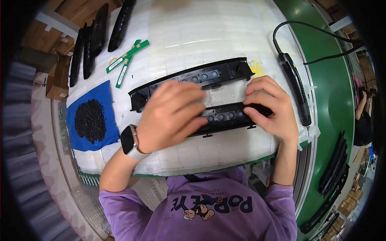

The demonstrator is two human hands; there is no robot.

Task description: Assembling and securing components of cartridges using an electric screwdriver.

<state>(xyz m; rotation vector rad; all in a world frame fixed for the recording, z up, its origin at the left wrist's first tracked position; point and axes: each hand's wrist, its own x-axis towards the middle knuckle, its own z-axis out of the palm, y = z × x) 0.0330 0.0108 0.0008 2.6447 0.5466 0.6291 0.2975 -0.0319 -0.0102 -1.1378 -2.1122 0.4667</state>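
Observation:
Two long black plastic trim strips lie one behind the other on the white table cover. The near strip [225, 116] has a row of round dark plugs along its middle. My right hand [271, 106] grips its right end, thumb in front and fingers bent over the back. Across the left part of both strips is my left hand [173, 114], blurred by motion, its thumb low by the near strip; whether it holds anything is hidden. The far strip [233, 72] lies slanted, its right end higher, with similar round plugs partly covered by my left hand.
At left, a heap of small black pieces [90, 120] rests on a blue cloth [110, 98]. Green circuit strips [128, 56] and more black strips [96, 34] lie behind. A corded black electric screwdriver [295, 88] lies at right, near yellow dots [256, 69]. Further black parts [335, 164] are on the green surface.

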